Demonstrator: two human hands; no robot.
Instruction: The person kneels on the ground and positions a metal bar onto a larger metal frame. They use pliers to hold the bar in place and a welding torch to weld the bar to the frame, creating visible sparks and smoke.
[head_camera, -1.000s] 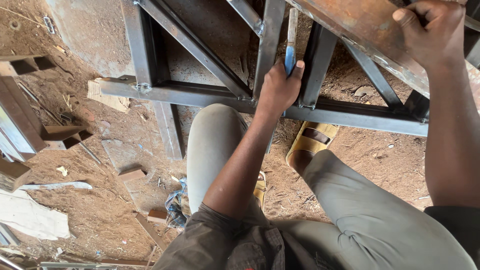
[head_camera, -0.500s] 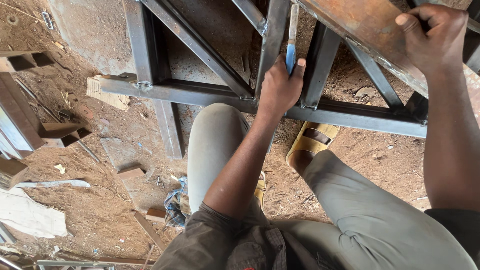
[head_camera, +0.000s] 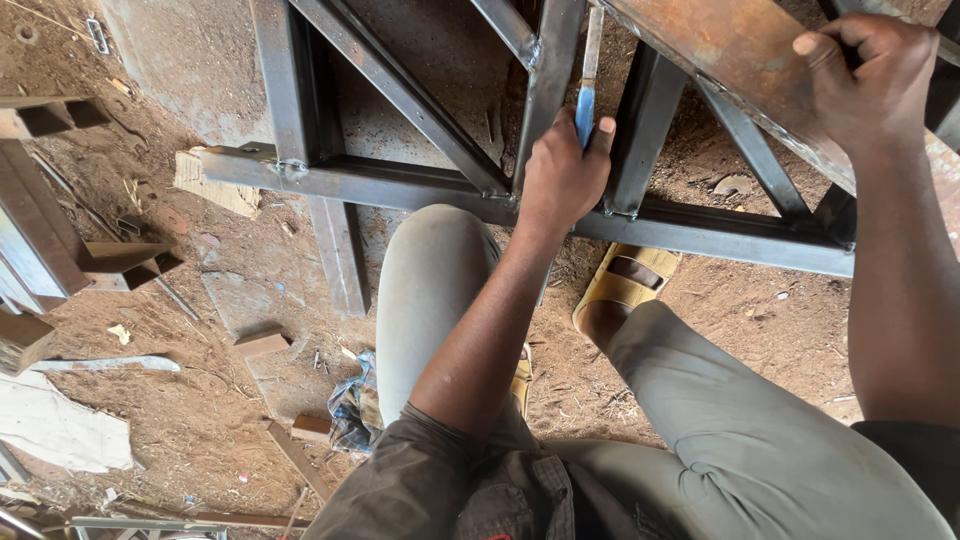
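Observation:
My left hand (head_camera: 562, 175) is closed around the blue handle of a flat metal tool (head_camera: 586, 105). The tool's blade points up beside an upright bar of the welded dark steel frame (head_camera: 400, 185) lying on the ground. At the top right, my right hand (head_camera: 875, 75) grips the edge of a rusty brown metal plate (head_camera: 720, 50) that rests over the frame. My knees in grey trousers are bent under both arms, and one foot in a yellow sandal (head_camera: 625, 280) stands just below the frame's long cross bar.
The ground is reddish dirt strewn with scraps. Short cut pieces of square steel tube (head_camera: 125, 262) lie at the left, a wooden block (head_camera: 262, 343) and a crumpled blue cloth (head_camera: 352, 405) near my left knee, and a pale sheet (head_camera: 60, 430) at the lower left.

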